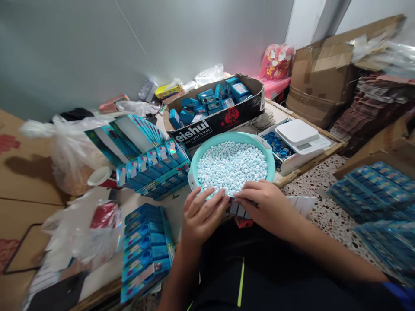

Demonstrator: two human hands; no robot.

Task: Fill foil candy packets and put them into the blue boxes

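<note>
A turquoise basin [271, 162] full of small pale blue and white tablets [231, 166] stands in front of me. My left hand [204, 214] is at its near rim, fingers bent together with the tips pointing inward. From the other side my right hand [264, 205] meets it, thumb and fingers closed near the same spot. What the fingertips hold, if anything, is hidden. Just below them is a dark piece with pale panels [239, 210], partly covered by my hands. A pale lined strip [303, 204] shows beyond my right wrist.
Behind the basin, a black carton [223, 123] holds blue boxes. Blue display packs [155, 166] stand left, with another pack [145, 246] nearer. A white scale [300, 134] rests on a tray of blue caps [279, 144]. Wrapped blue packs [376, 185] lie right, below a large cardboard box [319, 77].
</note>
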